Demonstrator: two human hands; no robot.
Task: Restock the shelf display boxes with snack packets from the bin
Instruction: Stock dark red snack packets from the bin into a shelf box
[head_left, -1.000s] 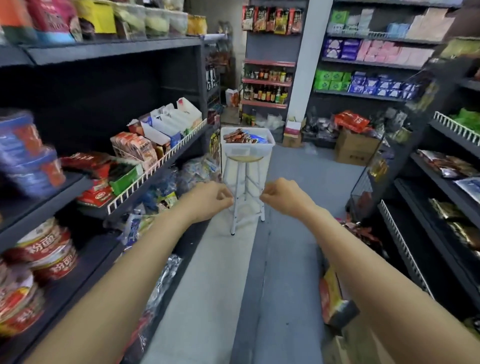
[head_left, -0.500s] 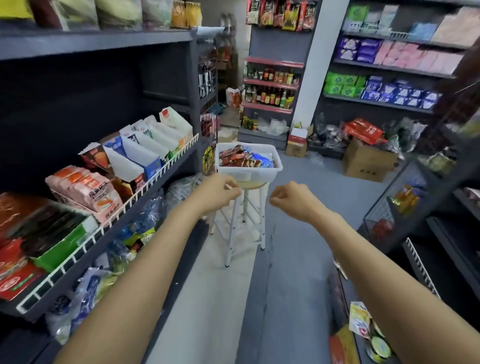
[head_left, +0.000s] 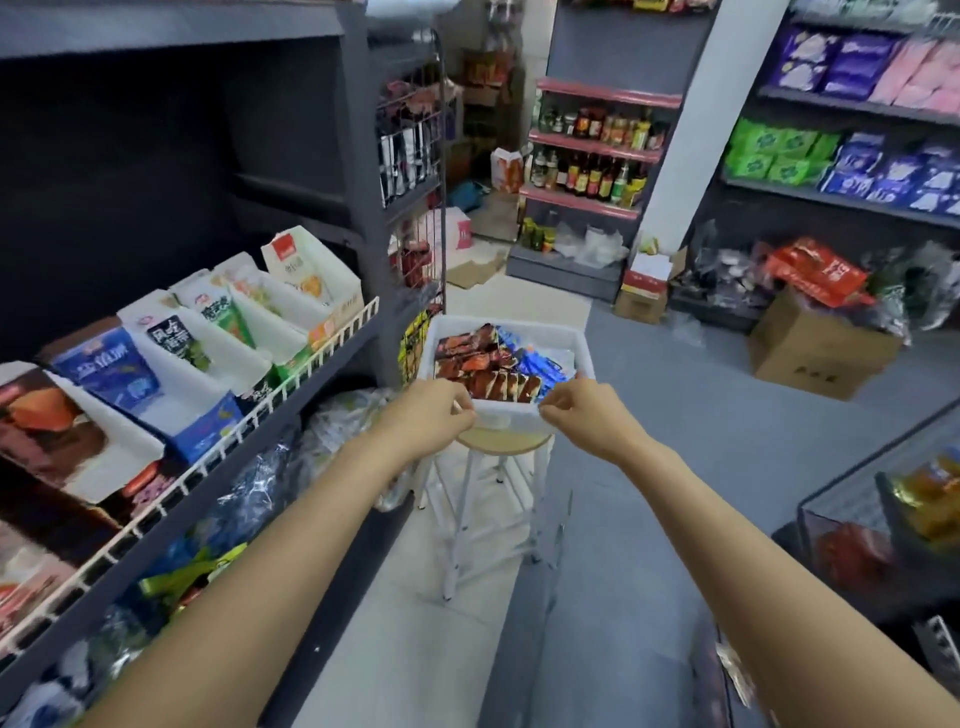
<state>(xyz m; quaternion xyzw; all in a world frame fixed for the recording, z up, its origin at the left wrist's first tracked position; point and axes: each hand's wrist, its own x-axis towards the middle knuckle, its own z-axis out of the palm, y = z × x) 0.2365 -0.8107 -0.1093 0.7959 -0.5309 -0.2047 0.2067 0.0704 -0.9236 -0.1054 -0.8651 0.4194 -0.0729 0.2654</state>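
A white plastic bin (head_left: 566, 338) stands on a round-topped stool (head_left: 501, 441) in the aisle ahead. It holds several red-brown and blue snack packets (head_left: 483, 364). My left hand (head_left: 428, 410) grips the bin's near rim at its left end, fingers curled over the edge. My right hand (head_left: 584, 410) grips the same rim at its right end. On the left shelf a row of white display boxes (head_left: 223, 332) leans behind a white wire rail (head_left: 291, 384), most of them open-topped and showing little inside.
Dark shelving lines both sides of the aisle. Bagged snacks (head_left: 260, 493) fill the lower left shelf. A cardboard box (head_left: 815, 353) with red packs sits on the floor at the back right, near smaller cartons (head_left: 641, 296). A wire basket (head_left: 883, 525) juts in at right.
I have walked closer to the stool, and the bin now sits just ahead. Both hands, held as empty fists a second ago, have reached forward and closed on the bin's near rim.
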